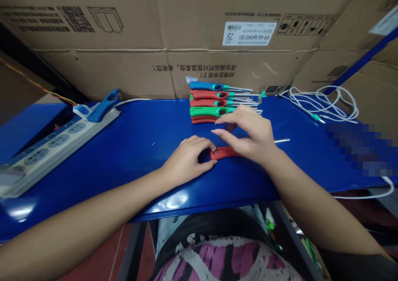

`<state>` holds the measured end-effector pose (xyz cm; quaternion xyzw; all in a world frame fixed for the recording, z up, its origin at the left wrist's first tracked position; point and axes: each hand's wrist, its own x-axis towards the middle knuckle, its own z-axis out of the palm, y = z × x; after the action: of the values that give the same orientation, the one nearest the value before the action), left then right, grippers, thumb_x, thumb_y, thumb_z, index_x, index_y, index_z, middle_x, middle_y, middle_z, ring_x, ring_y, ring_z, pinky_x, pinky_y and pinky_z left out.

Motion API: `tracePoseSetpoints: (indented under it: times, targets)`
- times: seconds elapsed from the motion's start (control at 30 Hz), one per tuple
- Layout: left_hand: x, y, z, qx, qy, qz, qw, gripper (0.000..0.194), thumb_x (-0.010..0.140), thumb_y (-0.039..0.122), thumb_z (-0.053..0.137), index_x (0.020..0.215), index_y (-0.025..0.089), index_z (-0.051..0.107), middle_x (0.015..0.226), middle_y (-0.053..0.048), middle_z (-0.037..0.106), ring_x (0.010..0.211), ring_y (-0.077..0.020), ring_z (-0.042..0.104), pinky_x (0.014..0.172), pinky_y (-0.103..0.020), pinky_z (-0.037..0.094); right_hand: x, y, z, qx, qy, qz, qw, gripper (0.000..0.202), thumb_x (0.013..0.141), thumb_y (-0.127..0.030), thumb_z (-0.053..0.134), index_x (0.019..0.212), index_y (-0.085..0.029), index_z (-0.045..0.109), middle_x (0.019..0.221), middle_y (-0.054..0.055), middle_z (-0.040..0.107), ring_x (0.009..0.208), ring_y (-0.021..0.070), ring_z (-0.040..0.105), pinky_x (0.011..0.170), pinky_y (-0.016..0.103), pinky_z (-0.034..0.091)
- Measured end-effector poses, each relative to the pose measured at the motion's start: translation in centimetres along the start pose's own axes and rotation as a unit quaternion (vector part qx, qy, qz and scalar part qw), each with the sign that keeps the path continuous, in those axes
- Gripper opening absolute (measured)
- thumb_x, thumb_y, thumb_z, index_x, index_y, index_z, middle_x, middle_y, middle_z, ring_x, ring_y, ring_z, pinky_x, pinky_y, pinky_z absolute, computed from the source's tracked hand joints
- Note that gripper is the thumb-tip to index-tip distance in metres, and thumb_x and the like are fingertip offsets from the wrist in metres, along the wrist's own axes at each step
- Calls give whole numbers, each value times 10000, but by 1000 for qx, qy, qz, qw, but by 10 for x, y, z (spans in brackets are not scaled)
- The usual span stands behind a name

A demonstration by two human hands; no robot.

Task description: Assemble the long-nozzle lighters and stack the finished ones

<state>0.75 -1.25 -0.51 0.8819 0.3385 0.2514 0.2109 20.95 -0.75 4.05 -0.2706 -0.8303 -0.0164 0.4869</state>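
A red lighter (226, 152) with a metal rod lies on the blue table (133, 156), its rod pointing right. My left hand (191, 158) grips the lighter's left end between thumb and fingers. Above its handle is my right hand (248, 136), thumb and index finger curled near each other; whether something small is between them is too unclear to tell. Just beyond the hands sits a stack of several lighters, with a blue one (207, 86) on top, red ones (205, 103) and a green one (203, 112).
A power strip (59, 142) runs along the left, with a blue lighter (104, 107) on its far end. A coiled white cable (329, 102) lies at the back right. Cardboard (124, 73) stands behind the table. A tiny pin-like piece (153, 144) lies left of my hands.
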Motion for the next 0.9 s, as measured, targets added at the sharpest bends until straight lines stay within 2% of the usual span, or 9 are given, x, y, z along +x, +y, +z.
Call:
tracePoseSetpoints:
  times: [0.17, 0.23, 0.37, 0.43, 0.53, 0.6, 0.73, 0.8, 0.9]
  targets:
    - [0, 0, -1, 2, -4, -3, 1000, 163, 866, 285, 714, 980, 220, 618, 1026, -16, 712, 999, -237, 614, 912, -390, 469, 0, -3, -1, 90, -69, 53, 992, 313, 1013, -210, 465, 1279, -221, 630, 1039, 52, 757, 951, 186, 692, 906, 381, 521]
    - [0, 1, 0, 2, -6, -4, 1000, 159, 867, 282, 712, 980, 220, 618, 1031, -15, 712, 1006, -238, 614, 919, -392, 467, 0, -2, -1, 87, -52, 50, 994, 275, 987, -229, 543, 1239, -221, 653, 1007, 47, 762, 899, 184, 696, 883, 372, 530]
    - [0, 1, 0, -1, -3, -1, 1000, 163, 872, 281, 706, 1000, 224, 620, 1048, -19, 713, 1016, -238, 616, 929, -397, 465, -1, 2, -1, -9, 2, 1, 1000, 148, 904, -322, 695, 1022, -234, 719, 842, 21, 755, 753, 189, 671, 805, 377, 525]
    - [1, 1, 0, 1, -3, -1, 1000, 163, 871, 283, 706, 996, 222, 621, 1041, -20, 714, 1008, -238, 617, 920, -397, 468, 0, 1, -1, 3, -23, 11, 1000, 191, 953, -306, 619, 1110, -235, 701, 931, 36, 762, 859, 201, 686, 865, 392, 522]
    - [1, 0, 0, 4, -5, -4, 1000, 159, 866, 289, 711, 977, 218, 621, 1026, -22, 714, 999, -241, 616, 905, -394, 473, 0, -1, -1, 91, -80, 74, 990, 325, 1012, -237, 478, 1310, -221, 607, 1102, 62, 741, 991, 189, 686, 927, 381, 522]
    - [0, 0, 0, 4, -3, -5, 1000, 171, 865, 290, 713, 990, 218, 622, 1031, -20, 714, 1004, -240, 617, 911, -395, 474, -1, -1, 0, 113, -76, 88, 987, 301, 996, -252, 528, 1278, -214, 625, 1067, 60, 742, 931, 180, 693, 891, 360, 536]
    - [0, 0, 0, 2, -1, 0, 1000, 180, 871, 283, 705, 1017, 223, 618, 1054, -20, 713, 1021, -239, 622, 933, -403, 471, -2, 2, 0, 15, -26, 22, 999, 197, 913, -350, 683, 1067, -229, 705, 924, 41, 749, 844, 203, 680, 864, 388, 525]
    - [0, 1, 0, 1, -1, 0, 1000, 175, 870, 281, 705, 1010, 223, 618, 1047, -21, 714, 1013, -238, 624, 926, -401, 473, -2, 1, 0, 15, -42, 15, 999, 221, 969, -332, 595, 1144, -235, 687, 978, 52, 752, 918, 212, 682, 904, 406, 515]
    - [1, 1, 0, 4, -3, -5, 1000, 159, 866, 279, 709, 986, 221, 623, 1024, -24, 716, 997, -240, 625, 903, -393, 479, 0, -1, 0, 87, -71, 60, 992, 312, 1023, -261, 461, 1285, -227, 626, 1073, 65, 744, 988, 195, 685, 929, 390, 521]
